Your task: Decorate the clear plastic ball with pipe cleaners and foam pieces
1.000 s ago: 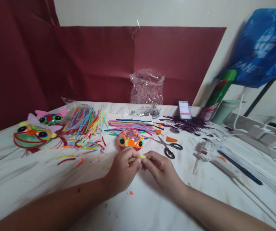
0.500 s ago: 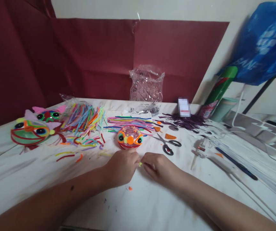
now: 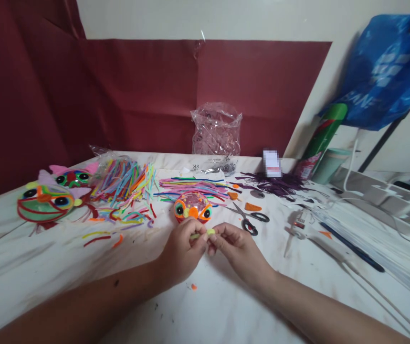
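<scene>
My left hand [image 3: 183,248] and my right hand [image 3: 235,248] meet above the white table [image 3: 47,272], both pinching a short yellow-green pipe-cleaner piece [image 3: 205,233] between their fingertips. Just behind them sits a small round craft face [image 3: 193,208] with orange rim, big eyes and an orange nose. Black-handled scissors [image 3: 249,220] lie to the right of it.
Two larger craft faces [image 3: 47,200] rest at the left. Piles of coloured pipe cleaners [image 3: 126,179] and purple strands [image 3: 279,184] lie further back, with a clear plastic bag [image 3: 216,129]. A white glue gun [image 3: 299,224], cables and a blue bag [image 3: 383,71] occupy the right.
Both hands dipped toward the table half a second ago and have risen again, still pinching the yellow-green piece. The view shifted slightly.
</scene>
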Available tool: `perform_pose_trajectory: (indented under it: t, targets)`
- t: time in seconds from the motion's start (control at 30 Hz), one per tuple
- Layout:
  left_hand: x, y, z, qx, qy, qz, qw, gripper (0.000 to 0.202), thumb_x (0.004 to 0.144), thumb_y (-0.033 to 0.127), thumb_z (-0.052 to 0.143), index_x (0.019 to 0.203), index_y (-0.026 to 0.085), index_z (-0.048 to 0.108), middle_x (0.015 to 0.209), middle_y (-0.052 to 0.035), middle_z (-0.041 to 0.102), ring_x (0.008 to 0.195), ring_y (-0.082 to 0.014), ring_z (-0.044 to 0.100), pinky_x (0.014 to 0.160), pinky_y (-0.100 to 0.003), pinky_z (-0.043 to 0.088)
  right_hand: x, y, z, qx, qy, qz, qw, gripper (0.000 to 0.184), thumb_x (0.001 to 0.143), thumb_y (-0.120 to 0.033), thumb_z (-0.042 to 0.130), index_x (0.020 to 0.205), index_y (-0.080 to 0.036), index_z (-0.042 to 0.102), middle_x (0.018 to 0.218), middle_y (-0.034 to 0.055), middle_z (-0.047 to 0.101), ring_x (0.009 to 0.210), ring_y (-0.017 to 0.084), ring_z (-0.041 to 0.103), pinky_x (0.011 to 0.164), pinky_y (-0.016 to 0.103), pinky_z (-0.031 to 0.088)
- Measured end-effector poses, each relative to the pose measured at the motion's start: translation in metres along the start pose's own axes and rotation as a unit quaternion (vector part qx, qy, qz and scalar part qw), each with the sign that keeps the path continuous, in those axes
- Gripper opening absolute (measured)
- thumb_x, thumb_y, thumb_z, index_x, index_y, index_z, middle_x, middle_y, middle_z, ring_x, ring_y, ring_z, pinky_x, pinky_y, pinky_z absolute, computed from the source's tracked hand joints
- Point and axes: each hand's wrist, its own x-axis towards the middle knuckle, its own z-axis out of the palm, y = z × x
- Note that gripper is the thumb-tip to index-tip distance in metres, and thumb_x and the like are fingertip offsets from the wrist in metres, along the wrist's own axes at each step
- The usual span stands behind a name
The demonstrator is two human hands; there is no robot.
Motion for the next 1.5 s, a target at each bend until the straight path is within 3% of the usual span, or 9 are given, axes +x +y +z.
perform_pose_trajectory:
  t: [0.17,0.27,0.4,0.63,0.77,0.9,1.03,1.23,1.5]
  targets:
    - [0.002,-0.006,-0.001,-0.006,-0.035,-0.014,0.999,0.014,0.078,0.021,0.048,0.064,0.018,0.048,0.062,0.0023,0.049,0.061,-0.0112,0.046,0.058,-0.022,0.038,0.001,-0.002,-0.005,-0.101,0.002,-0.030,0.994,0.025,0.084,-0.037,0.050,0.068,-0.018,0.054,0.059,-0.0018,0.052,0.057,0.012,0.047,0.055,0.023,0.038]
    - [0.004,-0.010,-0.002,-0.006,-0.073,-0.034,0.997,0.013,0.076,0.018,0.049,0.063,0.017,0.049,0.061,0.0025,0.049,0.060,-0.0111,0.046,0.057,-0.022,0.038,0.003,-0.005,-0.012,-0.217,-0.027,-0.078,0.973,0.015,0.081,-0.023,0.049,0.068,-0.017,0.055,0.061,-0.0014,0.052,0.056,0.011,0.045,0.052,0.022,0.035]
    - [0.004,-0.015,-0.004,0.085,-0.147,0.012,0.985,0.013,0.074,0.012,0.047,0.063,0.017,0.050,0.066,0.0004,0.053,0.065,-0.0127,0.050,0.061,-0.023,0.038,0.005,-0.004,-0.019,-0.331,-0.088,-0.125,0.931,0.015,0.072,-0.007,0.047,0.065,-0.017,0.056,0.058,-0.0028,0.052,0.053,0.010,0.043,0.051,0.020,0.033]
    - [0.000,-0.022,-0.004,0.208,-0.221,0.097,0.948,0.023,0.082,0.012,0.040,0.062,0.017,0.049,0.067,-0.0018,0.053,0.065,-0.0137,0.049,0.060,-0.024,0.036,0.003,0.003,-0.017,-0.361,-0.135,-0.132,0.913,0.018,0.067,-0.002,0.045,0.062,-0.017,0.054,0.059,-0.0027,0.054,0.053,0.009,0.043,0.051,0.018,0.034]
    - [0.003,-0.015,-0.008,0.194,-0.207,0.095,0.954,0.019,0.080,0.013,0.042,0.063,0.017,0.051,0.066,-0.0015,0.052,0.063,-0.0136,0.049,0.059,-0.024,0.036,0.003,0.000,-0.017,-0.344,-0.125,-0.128,0.922,0.017,0.070,-0.005,0.048,0.061,-0.018,0.054,0.059,-0.0015,0.055,0.053,0.010,0.045,0.052,0.020,0.035]
    - [0.010,-0.004,-0.014,0.077,-0.089,0.010,0.993,0.015,0.077,0.017,0.047,0.063,0.017,0.051,0.065,0.0010,0.051,0.064,-0.0125,0.049,0.060,-0.023,0.037,0.008,-0.004,-0.016,-0.148,-0.057,-0.024,0.987,0.011,0.078,-0.024,0.054,0.070,-0.017,0.058,0.061,-0.0012,0.056,0.056,0.012,0.052,0.056,0.023,0.041]
    - [0.007,0.001,-0.009,-0.003,-0.025,-0.069,0.997,0.015,0.078,0.024,0.048,0.064,0.017,0.051,0.065,0.0014,0.051,0.063,-0.0124,0.049,0.060,-0.023,0.039,0.006,-0.002,-0.008,-0.040,-0.009,-0.012,0.999,0.018,0.076,-0.035,0.061,0.078,-0.017,0.060,0.066,-0.0009,0.057,0.061,0.012,0.054,0.062,0.025,0.043]
    - [-0.003,-0.003,0.001,-0.003,-0.026,-0.078,0.997,0.014,0.076,0.021,0.047,0.063,0.018,0.045,0.063,0.0025,0.047,0.061,-0.0114,0.045,0.057,-0.023,0.036,0.000,0.001,-0.005,-0.123,0.009,-0.047,0.991,0.021,0.082,-0.034,0.051,0.072,-0.017,0.055,0.064,-0.0001,0.055,0.061,0.013,0.051,0.059,0.024,0.040]
    - [-0.002,-0.017,-0.001,0.103,-0.168,-0.061,0.978,0.012,0.074,0.013,0.048,0.062,0.017,0.049,0.065,0.0011,0.051,0.065,-0.0125,0.049,0.061,-0.023,0.035,0.006,0.002,-0.019,-0.343,-0.120,-0.043,0.931,0.011,0.072,-0.010,0.048,0.065,-0.016,0.055,0.055,-0.0037,0.048,0.051,0.008,0.039,0.048,0.019,0.029]
